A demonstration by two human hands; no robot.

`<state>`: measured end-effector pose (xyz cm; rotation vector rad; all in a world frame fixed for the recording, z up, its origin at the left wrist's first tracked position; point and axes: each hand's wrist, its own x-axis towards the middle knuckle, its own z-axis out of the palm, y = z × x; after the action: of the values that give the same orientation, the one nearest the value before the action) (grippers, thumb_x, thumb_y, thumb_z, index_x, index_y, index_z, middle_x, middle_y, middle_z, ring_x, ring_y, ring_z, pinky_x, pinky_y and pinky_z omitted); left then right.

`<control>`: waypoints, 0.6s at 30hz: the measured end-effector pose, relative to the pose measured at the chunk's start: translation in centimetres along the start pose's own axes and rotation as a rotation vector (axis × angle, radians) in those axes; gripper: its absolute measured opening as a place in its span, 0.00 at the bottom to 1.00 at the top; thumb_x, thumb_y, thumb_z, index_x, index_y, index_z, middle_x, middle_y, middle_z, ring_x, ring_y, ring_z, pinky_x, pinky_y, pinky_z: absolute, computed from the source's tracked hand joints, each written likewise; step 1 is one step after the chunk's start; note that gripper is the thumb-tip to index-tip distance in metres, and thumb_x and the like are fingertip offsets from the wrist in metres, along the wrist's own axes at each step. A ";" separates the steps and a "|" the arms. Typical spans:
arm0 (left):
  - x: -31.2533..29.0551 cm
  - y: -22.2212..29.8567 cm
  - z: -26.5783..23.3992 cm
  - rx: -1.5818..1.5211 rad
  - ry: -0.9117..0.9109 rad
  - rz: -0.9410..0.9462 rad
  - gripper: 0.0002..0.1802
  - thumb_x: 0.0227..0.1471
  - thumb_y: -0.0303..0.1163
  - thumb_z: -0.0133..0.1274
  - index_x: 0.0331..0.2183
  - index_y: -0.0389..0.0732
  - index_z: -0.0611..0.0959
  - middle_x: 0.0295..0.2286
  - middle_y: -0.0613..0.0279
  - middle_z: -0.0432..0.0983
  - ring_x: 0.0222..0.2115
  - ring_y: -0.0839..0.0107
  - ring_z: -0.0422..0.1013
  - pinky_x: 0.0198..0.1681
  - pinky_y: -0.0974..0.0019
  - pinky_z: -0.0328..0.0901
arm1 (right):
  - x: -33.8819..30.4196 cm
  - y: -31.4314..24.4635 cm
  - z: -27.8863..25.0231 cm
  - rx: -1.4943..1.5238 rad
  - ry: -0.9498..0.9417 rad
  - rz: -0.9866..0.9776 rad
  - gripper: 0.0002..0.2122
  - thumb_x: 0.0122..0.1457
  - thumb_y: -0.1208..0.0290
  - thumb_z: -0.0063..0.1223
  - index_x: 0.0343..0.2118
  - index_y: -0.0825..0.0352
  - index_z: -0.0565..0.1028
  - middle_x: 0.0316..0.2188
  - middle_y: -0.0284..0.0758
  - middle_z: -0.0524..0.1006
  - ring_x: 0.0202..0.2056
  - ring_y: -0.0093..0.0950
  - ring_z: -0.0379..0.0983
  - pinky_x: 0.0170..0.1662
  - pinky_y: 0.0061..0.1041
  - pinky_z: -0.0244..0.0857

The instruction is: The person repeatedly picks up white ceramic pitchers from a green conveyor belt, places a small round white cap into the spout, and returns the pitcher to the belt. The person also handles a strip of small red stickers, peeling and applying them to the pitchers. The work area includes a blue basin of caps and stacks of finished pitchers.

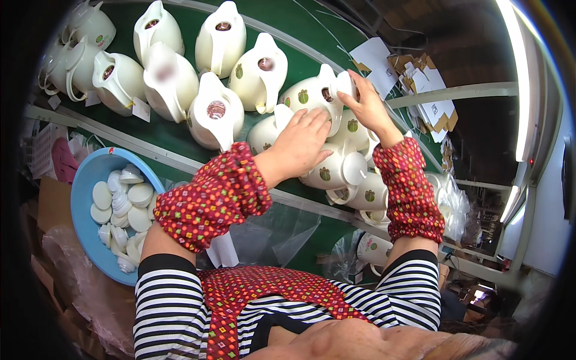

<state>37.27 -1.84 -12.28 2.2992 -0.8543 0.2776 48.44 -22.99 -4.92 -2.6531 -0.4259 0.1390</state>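
Cream thermos jugs with green leaf prints stand in front of me, several with their mouths uncovered. My left hand [302,144] lies palm down over the near jugs, fingers stretched out, next to a jug's spout [282,116]. Farther right, my right hand [369,108] curves its thumb and fingers around a white lid [344,86]. That lid sits tilted beside the open mouth of a leaf-printed jug [306,90]; whether it touches the mouth I cannot tell. Just below my hands is a jug with its round lid on [354,168].
A blue basin [84,222] full of white lids stands at the lower left. More open jugs [217,111] fill the green bench [186,135] at left, its metal rail running in front. Cardboard and papers [429,90] lie beyond at right. Clear plastic bags [456,204] hang right.
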 end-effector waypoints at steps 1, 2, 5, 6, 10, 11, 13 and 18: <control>0.5 -0.2 0.6 0.062 -0.036 0.013 0.36 0.60 0.49 0.58 0.59 0.32 0.74 0.61 0.43 0.65 0.66 0.51 0.58 0.70 0.46 0.50 | 0.9 0.2 0.3 -0.099 -0.011 -0.029 0.32 0.61 0.64 0.63 0.67 0.66 0.66 0.58 0.50 0.70 0.56 0.42 0.73 0.60 0.33 0.67; 0.9 -0.6 1.1 0.126 -0.078 0.021 0.36 0.60 0.50 0.58 0.60 0.33 0.73 0.62 0.44 0.65 0.67 0.52 0.57 0.70 0.45 0.50 | 1.5 -0.3 0.4 -0.144 -0.052 -0.085 0.33 0.58 0.66 0.65 0.66 0.65 0.67 0.59 0.49 0.70 0.57 0.44 0.72 0.61 0.34 0.67; 1.5 -0.4 1.5 0.220 -0.191 0.044 0.39 0.60 0.52 0.56 0.62 0.35 0.72 0.65 0.48 0.63 0.69 0.55 0.54 0.71 0.42 0.47 | 2.3 -1.5 -0.6 -0.273 -0.175 -0.236 0.34 0.51 0.72 0.68 0.64 0.64 0.69 0.59 0.47 0.70 0.59 0.47 0.71 0.63 0.37 0.67; 1.5 -0.2 1.5 0.238 -0.226 0.050 0.39 0.61 0.53 0.55 0.63 0.36 0.71 0.66 0.50 0.62 0.70 0.56 0.53 0.71 0.41 0.46 | 2.6 -1.2 -0.9 -0.308 -0.220 -0.291 0.35 0.49 0.75 0.68 0.63 0.63 0.70 0.59 0.46 0.70 0.59 0.48 0.70 0.63 0.38 0.67; 1.4 -0.4 1.7 0.271 -0.287 0.041 0.41 0.61 0.54 0.54 0.65 0.37 0.69 0.67 0.52 0.60 0.70 0.57 0.51 0.71 0.39 0.46 | 3.2 -3.0 -1.4 -0.308 -0.377 -0.293 0.34 0.45 0.83 0.67 0.60 0.64 0.72 0.60 0.44 0.71 0.58 0.46 0.72 0.62 0.38 0.69; 1.4 -0.4 1.7 0.260 -0.289 0.039 0.41 0.61 0.54 0.54 0.65 0.37 0.69 0.68 0.52 0.60 0.70 0.57 0.51 0.71 0.39 0.46 | 3.2 -3.3 -1.5 -0.304 -0.410 -0.268 0.34 0.45 0.84 0.66 0.59 0.64 0.72 0.60 0.44 0.71 0.57 0.46 0.73 0.61 0.38 0.70; 1.5 -0.3 1.7 0.247 -0.292 0.038 0.41 0.61 0.54 0.54 0.66 0.38 0.69 0.68 0.52 0.59 0.70 0.56 0.52 0.70 0.39 0.47 | 3.7 -2.6 -1.5 -0.358 -0.415 -0.336 0.33 0.45 0.80 0.68 0.59 0.64 0.73 0.60 0.45 0.72 0.56 0.47 0.74 0.59 0.38 0.71; 1.6 -0.2 1.4 0.245 -0.303 0.035 0.40 0.61 0.53 0.55 0.66 0.39 0.69 0.67 0.53 0.60 0.69 0.55 0.54 0.69 0.39 0.49 | 4.5 -4.8 -1.3 -0.661 -0.449 -0.017 0.33 0.49 0.66 0.73 0.59 0.64 0.73 0.58 0.52 0.73 0.54 0.49 0.76 0.55 0.40 0.73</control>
<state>38.55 -3.44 -12.84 2.6000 -1.0611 0.0497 51.59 -18.01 -1.71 -3.2587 -0.7418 0.7073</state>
